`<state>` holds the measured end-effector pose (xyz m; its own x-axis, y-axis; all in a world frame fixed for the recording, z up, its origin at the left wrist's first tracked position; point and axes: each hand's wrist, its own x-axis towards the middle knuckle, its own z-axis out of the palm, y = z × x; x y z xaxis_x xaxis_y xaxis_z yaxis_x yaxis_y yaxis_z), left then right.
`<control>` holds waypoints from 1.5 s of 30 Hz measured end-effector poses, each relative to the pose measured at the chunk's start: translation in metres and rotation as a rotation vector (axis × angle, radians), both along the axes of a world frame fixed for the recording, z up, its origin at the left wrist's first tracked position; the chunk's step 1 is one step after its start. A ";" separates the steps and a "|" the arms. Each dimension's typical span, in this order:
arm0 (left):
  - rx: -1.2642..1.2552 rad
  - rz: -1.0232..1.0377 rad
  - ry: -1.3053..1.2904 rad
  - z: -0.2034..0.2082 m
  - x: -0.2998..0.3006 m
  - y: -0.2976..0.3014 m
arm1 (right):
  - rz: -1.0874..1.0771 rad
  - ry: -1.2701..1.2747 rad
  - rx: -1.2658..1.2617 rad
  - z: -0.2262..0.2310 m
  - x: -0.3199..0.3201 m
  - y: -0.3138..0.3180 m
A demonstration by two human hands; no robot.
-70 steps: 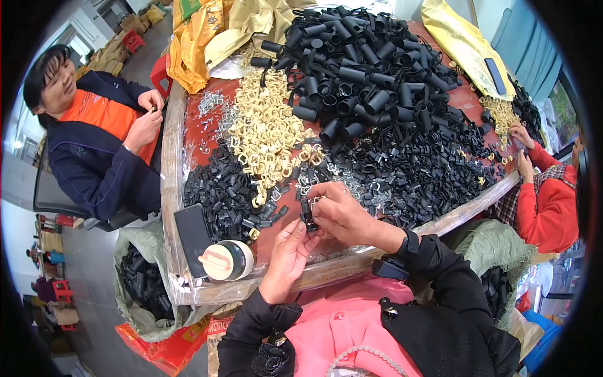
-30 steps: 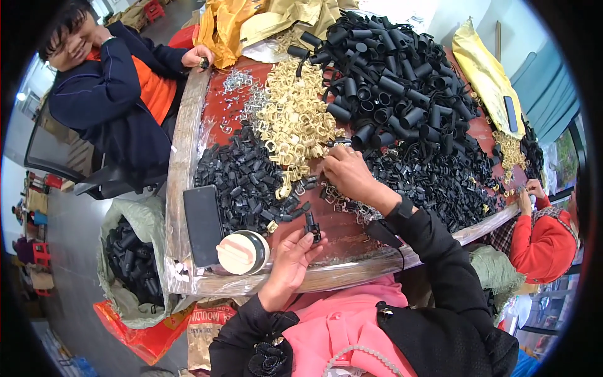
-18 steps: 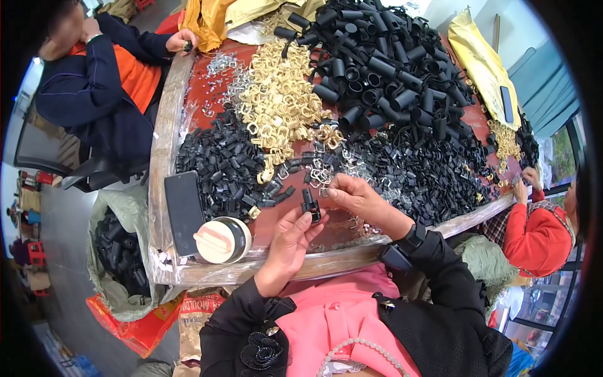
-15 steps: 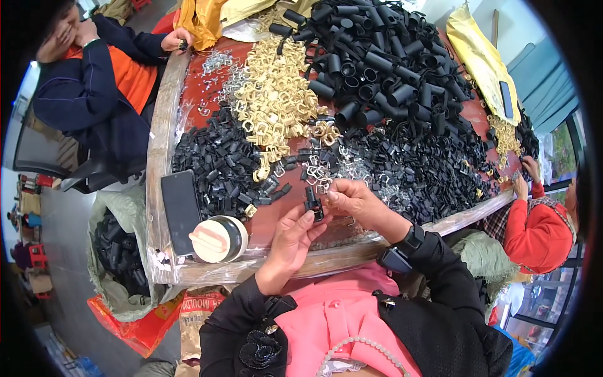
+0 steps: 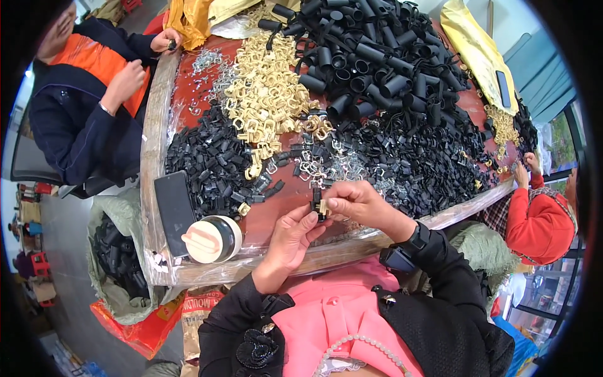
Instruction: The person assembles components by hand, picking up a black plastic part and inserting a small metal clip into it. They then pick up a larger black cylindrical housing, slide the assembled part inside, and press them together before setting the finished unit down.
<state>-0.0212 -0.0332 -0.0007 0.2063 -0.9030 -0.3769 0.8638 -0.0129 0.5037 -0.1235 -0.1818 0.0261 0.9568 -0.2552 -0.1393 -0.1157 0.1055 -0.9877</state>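
Note:
Between its thumb and fingers, my left hand (image 5: 292, 235) grips a small black plastic part (image 5: 316, 196), held upright above the table's near edge. Closed in a pinch, my right hand (image 5: 359, 204) holds a small beige plastic clip (image 5: 323, 208) against that part's side. The fingers cover much of both pieces, so how they fit together is hidden. Just beyond my hands lie loose silver metal clips (image 5: 308, 164) and a heap of small black plastic pieces (image 5: 210, 166).
Beige clips (image 5: 264, 94) and black tubes (image 5: 370, 60) are heaped farther back. A jar with a pale lid (image 5: 212, 240) and a dark phone (image 5: 175, 213) stand at the near left corner. A sack of black parts (image 5: 119, 257) is beside the table. Co-workers sit left and right.
My right hand has come in close to the black part, and the beige clip now shows against it. The co-worker at left has lowered a hand from the face.

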 end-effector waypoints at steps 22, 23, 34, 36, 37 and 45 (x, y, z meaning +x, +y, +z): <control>-0.022 0.086 0.041 -0.007 0.006 0.021 | 0.078 0.137 0.024 0.011 0.026 0.015; -0.023 0.072 0.056 -0.008 0.005 0.022 | 0.082 0.197 0.116 0.010 0.025 0.015; -0.007 0.089 0.089 -0.007 0.007 0.026 | -0.039 0.084 -0.217 -0.001 0.029 0.026; -0.033 0.089 0.095 -0.003 0.007 0.027 | -0.067 0.052 -0.192 -0.013 0.035 0.020; -0.035 0.090 0.090 -0.001 0.008 0.027 | -0.096 0.025 -0.164 -0.021 0.039 0.016; -0.125 0.039 -0.062 0.000 0.011 0.036 | 0.116 -0.240 -1.189 -0.029 0.087 0.018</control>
<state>-0.0102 0.0027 -0.0010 0.2613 -0.9330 -0.2473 0.8295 0.0861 0.5519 -0.0362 -0.1637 -0.0029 0.9516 -0.0144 0.3070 0.1348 -0.8781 -0.4591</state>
